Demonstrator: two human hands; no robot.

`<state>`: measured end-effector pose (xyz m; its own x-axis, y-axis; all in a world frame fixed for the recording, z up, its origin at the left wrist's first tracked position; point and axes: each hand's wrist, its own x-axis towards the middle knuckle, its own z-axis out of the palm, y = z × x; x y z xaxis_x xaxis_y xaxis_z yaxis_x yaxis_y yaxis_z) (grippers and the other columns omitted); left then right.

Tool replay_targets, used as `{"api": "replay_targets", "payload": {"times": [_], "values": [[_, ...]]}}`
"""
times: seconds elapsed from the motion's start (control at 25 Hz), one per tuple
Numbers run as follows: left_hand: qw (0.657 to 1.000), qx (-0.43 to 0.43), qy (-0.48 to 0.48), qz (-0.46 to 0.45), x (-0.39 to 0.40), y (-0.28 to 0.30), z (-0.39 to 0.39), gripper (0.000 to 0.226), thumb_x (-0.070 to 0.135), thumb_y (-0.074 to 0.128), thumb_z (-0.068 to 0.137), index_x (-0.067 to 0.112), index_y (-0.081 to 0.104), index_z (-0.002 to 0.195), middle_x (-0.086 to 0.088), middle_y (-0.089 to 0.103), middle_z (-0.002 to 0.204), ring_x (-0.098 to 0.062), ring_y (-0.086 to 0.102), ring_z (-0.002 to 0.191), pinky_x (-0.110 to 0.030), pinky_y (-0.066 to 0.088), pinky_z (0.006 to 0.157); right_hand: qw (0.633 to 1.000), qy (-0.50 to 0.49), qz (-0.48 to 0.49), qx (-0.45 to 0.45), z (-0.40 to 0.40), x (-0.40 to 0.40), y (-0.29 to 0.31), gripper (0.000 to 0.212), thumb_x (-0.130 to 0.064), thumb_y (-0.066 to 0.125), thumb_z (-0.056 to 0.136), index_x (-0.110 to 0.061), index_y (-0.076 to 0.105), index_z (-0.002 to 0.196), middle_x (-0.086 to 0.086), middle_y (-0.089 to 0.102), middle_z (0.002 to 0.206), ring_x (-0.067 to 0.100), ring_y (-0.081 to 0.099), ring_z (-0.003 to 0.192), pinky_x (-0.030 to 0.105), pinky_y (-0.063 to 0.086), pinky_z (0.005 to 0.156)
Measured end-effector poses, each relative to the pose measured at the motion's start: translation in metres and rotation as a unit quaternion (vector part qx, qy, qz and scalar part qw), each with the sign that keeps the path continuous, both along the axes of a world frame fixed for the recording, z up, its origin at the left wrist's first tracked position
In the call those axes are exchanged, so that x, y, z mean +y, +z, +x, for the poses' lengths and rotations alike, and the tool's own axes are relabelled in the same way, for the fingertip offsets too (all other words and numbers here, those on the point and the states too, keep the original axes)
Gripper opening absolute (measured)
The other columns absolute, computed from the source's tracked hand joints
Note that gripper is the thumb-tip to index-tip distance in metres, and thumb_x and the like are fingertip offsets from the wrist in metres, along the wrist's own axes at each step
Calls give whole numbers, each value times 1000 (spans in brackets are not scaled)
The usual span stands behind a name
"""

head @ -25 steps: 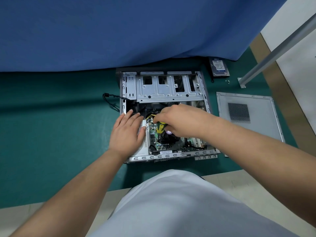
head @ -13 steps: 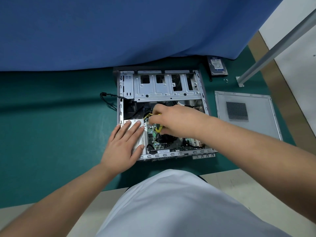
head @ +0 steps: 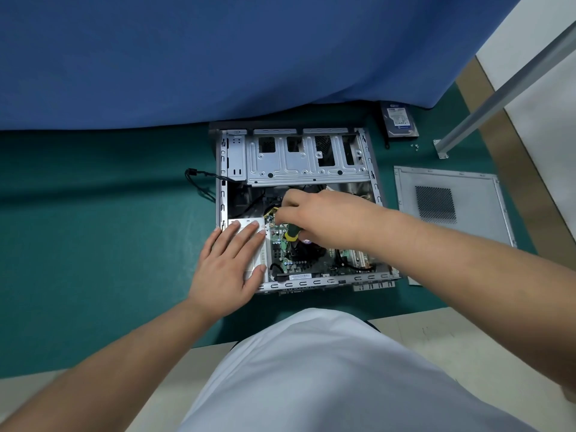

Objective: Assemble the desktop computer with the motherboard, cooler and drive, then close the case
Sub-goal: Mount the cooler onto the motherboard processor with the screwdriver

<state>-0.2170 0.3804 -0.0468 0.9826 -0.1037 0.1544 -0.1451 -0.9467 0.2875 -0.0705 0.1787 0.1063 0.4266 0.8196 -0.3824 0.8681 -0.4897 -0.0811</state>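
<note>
Head view: side panel beside case.

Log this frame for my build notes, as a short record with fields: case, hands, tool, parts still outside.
case: open case on green mat, motherboard inside
left hand: left hand flat on white unit
right hand: right hand grips screwdriver over board
outside: hard drive, side panel, both right of case
</note>
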Motion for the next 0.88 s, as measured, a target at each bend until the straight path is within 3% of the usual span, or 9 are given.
{"api": "replay_targets", "payload": {"times": [0.12, 0.2, 0.28, 0.4, 0.48, 0.6, 0.76, 0.84, 0.88], "values": [[1000, -1, 1, 4, -1, 1, 0, 59, 50, 45, 98, 25, 46, 152, 7, 40, 161, -25, 32, 150, -50, 19, 125, 999, 15, 7, -45, -6, 0, -1, 26, -37, 53, 103, -20, 57, 122, 3, 61, 106, 26, 51, 68, 34, 40, 56], [1000, -1, 3, 5, -1, 2, 0, 60, 50, 45, 98, 24, 47, 152, 7, 40, 161, -26, 32, 150, -51, 20, 124, 991, -22, -4, -132, -14, 5, -10, 41, -56, 39, 104, -18, 53, 100, 0, 56, 73, 26, 51, 61, 31, 28, 50], [1000, -1, 0, 4, -1, 3, 0, 59, 50, 44, 98, 24, 48, 151, 6, 40, 161, -26, 33, 150, -51, 20, 124, 982, -65, -8, -175, -17, 11, -14, 52, -66, 27, 103, -19, 47, 92, -3, 44, 59, 25, 49, 55, 30, 28, 50], [1000, 1, 1, 6, -1, 4, 0, 59, 50, 43, 98, 24, 48, 151, 6, 40, 161, -26, 33, 150, -50, 20, 124, 997, -33, 15, -72, -7, 8, -13, 53, -65, 45, 99, -19, 54, 123, 3, 61, 106, 27, 62, 75, 35, 44, 59], [1000, 3, 1, 5, -1, 4, 0, 59, 50, 43, 98, 24, 48, 151, 6, 41, 160, -26, 33, 150, -50, 19, 124, 1000, 11, 17, 19, 1, 4, -4, 42, -43, 60, 99, -29, 50, 138, -1, 54, 129, 25, 60, 83, 38, 49, 69], [1000, 2, 1, 5, -1, 5, 0, 59, 49, 44, 98, 24, 49, 151, 6, 41, 160, -27, 34, 149, -50, 19, 124, 1000, 18, 17, -7, 1, 4, 0, 31, -34, 55, 101, -27, 58, 131, -1, 60, 112, 27, 63, 87, 38, 51, 68], [1000, -2, 1, 3, -1, 5, 0, 59, 49, 44, 97, 23, 50, 150, 6, 41, 160, -27, 34, 149, -50, 20, 124, 986, -47, -1, -158, -15, 13, -10, 49, -61, 31, 104, -17, 54, 100, -4, 34, 59, 24, 41, 51, 31, 30, 50], [1000, -3, 1, 4, -1, 5, 1, 58, 49, 44, 97, 23, 50, 149, 7, 41, 160, -27, 35, 149, -50, 20, 124, 986, -49, 6, -158, -13, 11, -12, 52, -63, 31, 104, -17, 56, 105, -1, 46, 66, 23, 40, 53, 32, 32, 52], [1000, -4, 1, 4, -1, 5, 1, 58, 49, 44, 97, 24, 50, 149, 6, 41, 160, -27, 35, 149, -49, 20, 124, 991, -32, 11, -128, -11, 8, -12, 51, -62, 36, 103, -17, 56, 114, 2, 57, 84, 23, 46, 60, 33, 35, 54]]}}
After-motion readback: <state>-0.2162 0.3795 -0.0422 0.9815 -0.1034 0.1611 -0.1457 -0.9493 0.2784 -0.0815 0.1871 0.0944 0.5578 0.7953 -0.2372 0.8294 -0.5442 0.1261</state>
